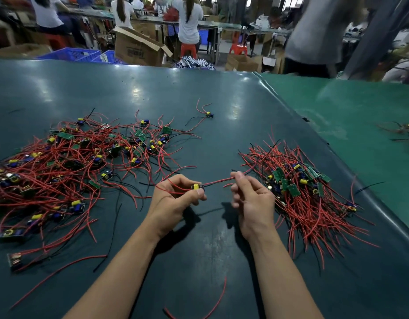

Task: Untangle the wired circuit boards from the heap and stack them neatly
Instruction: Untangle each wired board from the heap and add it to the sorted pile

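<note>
Pinching a tiny green circuit board with a yellow capacitor (196, 187) in the left hand (173, 196) while the right hand (250, 194) grips its floppy red wire (218, 181) above the dark green surface (199, 238), light and snaggy, so I'd hold the board edges.

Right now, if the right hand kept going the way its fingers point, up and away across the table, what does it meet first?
Probably only the red wire that the right hand already pinches. Beyond the fingertips the bare table looks free. The stacked boards lie off to its right, outside that line, though depth is hard to judge.
</note>
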### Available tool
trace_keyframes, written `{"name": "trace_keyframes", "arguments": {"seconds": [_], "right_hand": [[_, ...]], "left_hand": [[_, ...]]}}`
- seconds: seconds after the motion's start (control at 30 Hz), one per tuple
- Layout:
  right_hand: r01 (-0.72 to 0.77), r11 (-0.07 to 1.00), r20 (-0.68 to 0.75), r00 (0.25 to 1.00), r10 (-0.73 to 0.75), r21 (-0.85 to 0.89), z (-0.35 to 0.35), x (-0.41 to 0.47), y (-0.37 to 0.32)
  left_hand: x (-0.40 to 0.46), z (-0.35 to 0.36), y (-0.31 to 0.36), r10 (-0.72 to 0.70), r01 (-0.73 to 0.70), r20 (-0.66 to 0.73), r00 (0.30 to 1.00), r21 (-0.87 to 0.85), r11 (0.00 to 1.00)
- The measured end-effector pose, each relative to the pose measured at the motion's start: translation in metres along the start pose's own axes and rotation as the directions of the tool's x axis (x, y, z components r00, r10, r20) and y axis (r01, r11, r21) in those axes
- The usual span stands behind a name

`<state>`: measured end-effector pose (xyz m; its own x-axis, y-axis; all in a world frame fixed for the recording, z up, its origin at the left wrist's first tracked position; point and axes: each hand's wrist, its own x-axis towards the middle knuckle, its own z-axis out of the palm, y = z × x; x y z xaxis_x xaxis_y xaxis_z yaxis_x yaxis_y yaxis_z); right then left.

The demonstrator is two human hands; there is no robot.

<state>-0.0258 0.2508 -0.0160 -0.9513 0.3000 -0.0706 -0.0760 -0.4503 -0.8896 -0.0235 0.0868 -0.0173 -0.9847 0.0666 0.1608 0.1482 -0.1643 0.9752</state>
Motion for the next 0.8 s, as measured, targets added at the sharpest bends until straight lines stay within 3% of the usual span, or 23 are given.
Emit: {"name": "trace_keyframes", "arguments": {"seconds": [0.1,0.23,0.33,0.43,0.53,0.6,0.7,0.8], "right_hand": [[0.101,0.994,-0.153,0.984,-0.095,0.032,-0.003,0.005,-0.001],[0.086,0.97,-0.244,0.969,-0.028,0.228,-0.014,0.013,-0.005],[0.035,0.994,-0.15,0.988,-0.02,0.1,-0.017,0.012,-0.005],[0.102,0.987,-0.051,0.993,-0.109,-0.123,-0.013,0.005,0.003],[0.22,0.906,0.089,0.976,-0.201,-0.361,-0.008,-0.001,0.01],[0.28,0.824,0.231,0.955,-0.186,-0.492,-0.004,-0.006,0.014],[0.3,0.784,0.333,0.934,-0.127,-0.543,0.001,-0.011,0.015],[0.292,0.836,0.306,0.939,-0.158,-0.464,-0.002,-0.008,0.012]], "left_hand": [[0.001,-0.002,-0.001,0.009,-0.013,-0.062,0.998,-0.06,0.998],[0.004,-0.007,-0.003,-0.02,-0.018,-0.193,0.981,-0.194,0.981],[0.002,-0.006,-0.001,-0.006,-0.018,-0.167,0.986,-0.146,0.989],[0.0,-0.003,-0.002,0.014,-0.024,-0.14,0.99,-0.071,0.997],[-0.001,-0.002,-0.001,0.041,-0.051,-0.149,0.988,-0.064,0.997],[-0.002,0.0,0.0,0.062,-0.064,-0.117,0.991,-0.009,0.998],[-0.004,0.004,-0.002,0.084,-0.08,-0.03,0.996,0.134,0.988],[-0.005,0.007,-0.002,0.053,-0.064,0.059,0.997,0.191,0.979]]}}
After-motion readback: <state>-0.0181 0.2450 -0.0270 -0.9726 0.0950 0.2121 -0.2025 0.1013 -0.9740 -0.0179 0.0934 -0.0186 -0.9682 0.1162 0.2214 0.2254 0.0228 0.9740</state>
